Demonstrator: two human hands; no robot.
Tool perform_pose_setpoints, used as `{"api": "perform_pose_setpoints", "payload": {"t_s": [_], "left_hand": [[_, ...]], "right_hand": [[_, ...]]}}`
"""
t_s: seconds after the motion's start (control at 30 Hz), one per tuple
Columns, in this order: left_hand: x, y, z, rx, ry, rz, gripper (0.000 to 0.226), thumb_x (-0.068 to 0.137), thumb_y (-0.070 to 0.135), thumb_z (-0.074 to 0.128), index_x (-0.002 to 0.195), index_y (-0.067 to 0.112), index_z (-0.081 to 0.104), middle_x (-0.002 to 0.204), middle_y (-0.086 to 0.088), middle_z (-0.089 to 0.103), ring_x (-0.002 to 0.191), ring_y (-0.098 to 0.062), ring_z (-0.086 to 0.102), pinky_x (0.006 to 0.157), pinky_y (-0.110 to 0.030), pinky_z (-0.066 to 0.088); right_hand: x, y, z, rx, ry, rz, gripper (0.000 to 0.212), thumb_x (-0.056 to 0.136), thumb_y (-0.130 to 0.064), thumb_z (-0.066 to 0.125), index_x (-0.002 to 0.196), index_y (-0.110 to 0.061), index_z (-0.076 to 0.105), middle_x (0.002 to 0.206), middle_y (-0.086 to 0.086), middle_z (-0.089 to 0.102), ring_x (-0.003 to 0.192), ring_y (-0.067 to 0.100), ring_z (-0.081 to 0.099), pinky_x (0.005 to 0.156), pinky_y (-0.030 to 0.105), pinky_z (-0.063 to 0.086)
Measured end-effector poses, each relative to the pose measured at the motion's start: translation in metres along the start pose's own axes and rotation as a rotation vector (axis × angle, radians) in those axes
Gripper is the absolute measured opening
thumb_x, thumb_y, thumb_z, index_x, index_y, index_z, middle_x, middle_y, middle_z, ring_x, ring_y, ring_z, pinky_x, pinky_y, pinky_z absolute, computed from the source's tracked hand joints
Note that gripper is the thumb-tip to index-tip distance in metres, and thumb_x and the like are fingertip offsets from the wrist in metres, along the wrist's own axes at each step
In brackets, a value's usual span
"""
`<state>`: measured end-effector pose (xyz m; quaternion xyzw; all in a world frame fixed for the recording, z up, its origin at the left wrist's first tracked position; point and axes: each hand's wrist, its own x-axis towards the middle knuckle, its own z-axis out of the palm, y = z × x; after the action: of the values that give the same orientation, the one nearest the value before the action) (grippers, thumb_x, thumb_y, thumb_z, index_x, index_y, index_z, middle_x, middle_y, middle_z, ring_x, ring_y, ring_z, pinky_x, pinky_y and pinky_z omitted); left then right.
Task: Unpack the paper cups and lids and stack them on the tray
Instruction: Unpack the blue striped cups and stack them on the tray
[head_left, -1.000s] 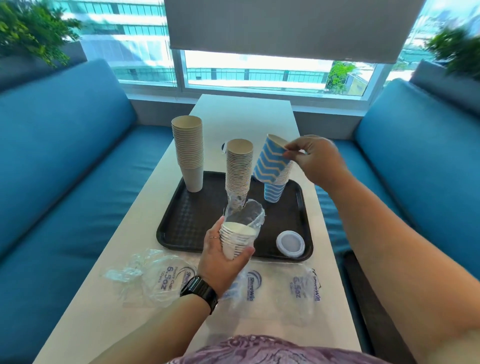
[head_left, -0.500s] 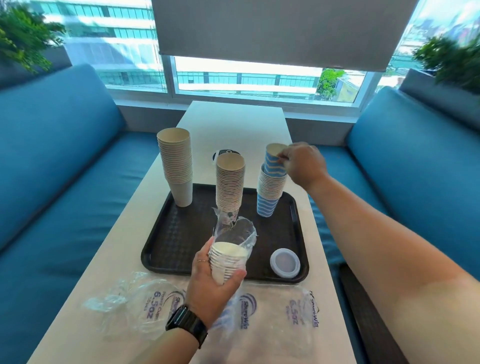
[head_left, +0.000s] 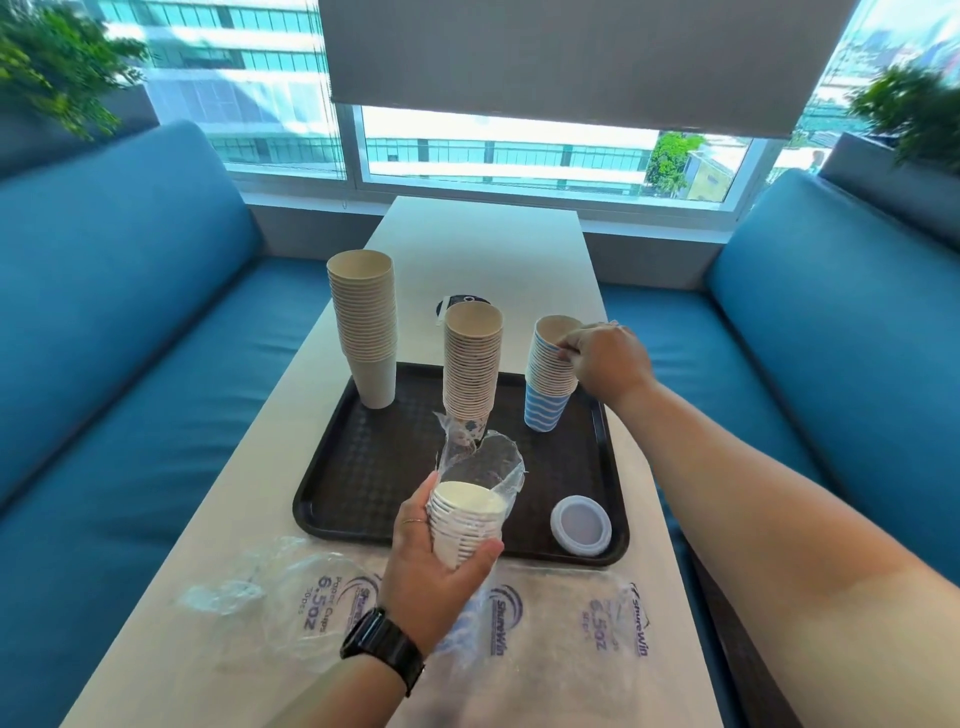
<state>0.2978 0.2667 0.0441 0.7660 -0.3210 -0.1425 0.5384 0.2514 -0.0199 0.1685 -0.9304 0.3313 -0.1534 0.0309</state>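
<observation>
I am seeing the left hand (head_left: 423, 577) gripping a short stack of white paper cups (head_left: 466, 522) in a clear plastic sleeve above the near edge of the black plastic tray (head_left: 363, 499). The right hand (head_left: 608, 361) is pinching the rim of the top cup on the blue-and-white striped stack (head_left: 548, 382), which is standing on the tray's far right.

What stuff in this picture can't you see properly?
Head view only:
- Dark round thing on the table: mostly hidden behind the middle cup stack.
- Bottom of the bagged cups: covered by the left hand.
- Right hand fingers: hide the blue striped stack rim.
- Small print on the empty bags: too small.
</observation>
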Motion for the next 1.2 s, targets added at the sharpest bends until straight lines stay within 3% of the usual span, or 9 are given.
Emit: {"api": "perform_pose_setpoints", "payload": {"t_s": [0.2, 0.33, 0.47, 0.6, 0.67, 0.77, 0.87, 1.07, 1.2], "left_hand": [[0.0, 0.001, 0.001, 0.015, -0.001, -0.002, 0.101, 0.06, 0.069, 0.068, 0.146, 0.032, 0.031, 0.133, 0.013, 0.042, 0.117, -0.006, 0.051, 0.087, 0.004, 0.032], [-0.001, 0.004, -0.001, 0.021, -0.019, 0.003, 0.098, 0.067, 0.053, 0.081, 0.147, 0.03, 0.03, 0.132, 0.012, 0.039, 0.115, -0.004, 0.05, 0.082, 0.007, 0.031], [-0.003, 0.01, -0.002, 0.018, -0.026, -0.001, 0.096, 0.071, 0.04, 0.085, 0.148, 0.027, 0.029, 0.13, 0.012, 0.038, 0.114, -0.002, 0.048, 0.082, 0.009, 0.028], [-0.006, 0.014, -0.003, -0.003, -0.015, 0.011, 0.093, 0.065, 0.053, 0.078, 0.142, 0.037, 0.028, 0.132, 0.013, 0.038, 0.114, 0.001, 0.05, 0.089, 0.003, 0.033], [-0.007, 0.014, -0.003, 0.005, -0.021, 0.012, 0.092, 0.063, 0.057, 0.077, 0.139, 0.041, 0.026, 0.134, 0.011, 0.039, 0.116, -0.003, 0.052, 0.094, -0.009, 0.04], [-0.008, 0.012, -0.004, 0.019, -0.028, 0.02, 0.097, 0.065, 0.055, 0.081, 0.144, 0.033, 0.03, 0.137, 0.005, 0.041, 0.119, -0.007, 0.052, 0.098, -0.023, 0.044], [-0.009, 0.012, -0.006, 0.05, -0.037, 0.019, 0.097, 0.07, 0.04, 0.086, 0.148, 0.024, 0.031, 0.139, 0.002, 0.041, 0.12, -0.009, 0.051, 0.096, -0.021, 0.042], [-0.01, 0.015, -0.008, 0.09, -0.057, 0.029, 0.102, 0.073, 0.04, 0.084, 0.153, 0.021, 0.023, 0.136, 0.01, 0.031, 0.118, -0.001, 0.04, 0.093, -0.014, 0.036], [-0.011, 0.014, -0.007, 0.095, -0.081, 0.028, 0.105, 0.071, 0.041, 0.085, 0.153, 0.02, 0.022, 0.142, 0.003, 0.035, 0.119, -0.003, 0.044, 0.091, -0.008, 0.034]], "right_hand": [[-0.004, -0.002, -0.006, 0.124, 0.064, 0.045, 0.029, 0.094, -0.024, 0.059, 0.12, -0.02, 0.068, 0.13, 0.01, 0.063, 0.124, 0.029, 0.053, 0.116, 0.037, 0.019], [-0.013, -0.014, -0.025, 0.259, 0.154, 0.04, 0.021, 0.092, -0.027, 0.061, 0.107, -0.02, 0.073, 0.116, 0.002, 0.068, 0.113, 0.025, 0.057, 0.097, 0.032, 0.038], [-0.031, -0.04, -0.047, 0.401, 0.159, -0.011, 0.017, 0.09, -0.029, 0.064, 0.102, -0.023, 0.075, 0.106, -0.003, 0.07, 0.099, 0.015, 0.061, 0.082, 0.024, 0.041], [-0.063, -0.071, -0.054, 0.487, -0.016, -0.127, 0.015, 0.088, -0.03, 0.069, 0.1, -0.023, 0.075, 0.097, -0.005, 0.072, 0.09, 0.01, 0.063, 0.083, 0.028, 0.049], [-0.08, -0.083, -0.049, 0.524, -0.131, -0.158, 0.015, 0.087, -0.031, 0.07, 0.099, -0.023, 0.075, 0.095, -0.006, 0.072, 0.088, 0.01, 0.065, 0.084, 0.03, 0.052], [-0.103, -0.097, -0.039, 0.545, -0.252, -0.188, 0.013, 0.088, -0.027, 0.07, 0.098, -0.021, 0.075, 0.088, -0.009, 0.069, 0.081, 0.005, 0.063, 0.076, 0.022, 0.05], [-0.117, -0.103, -0.03, 0.464, -0.319, -0.245, 0.013, 0.088, -0.027, 0.068, 0.097, -0.02, 0.075, 0.084, -0.012, 0.064, 0.078, 0.004, 0.06, 0.073, 0.019, 0.047], [-0.126, -0.104, -0.018, 0.345, -0.412, -0.261, 0.016, 0.087, -0.032, 0.067, 0.096, -0.024, 0.077, 0.09, -0.011, 0.071, 0.082, 0.006, 0.062, 0.081, 0.031, 0.053], [-0.127, -0.102, -0.019, 0.329, -0.466, -0.243, 0.016, 0.087, -0.032, 0.067, 0.096, -0.024, 0.078, 0.088, -0.009, 0.072, 0.08, 0.005, 0.062, 0.078, 0.027, 0.052]]}}
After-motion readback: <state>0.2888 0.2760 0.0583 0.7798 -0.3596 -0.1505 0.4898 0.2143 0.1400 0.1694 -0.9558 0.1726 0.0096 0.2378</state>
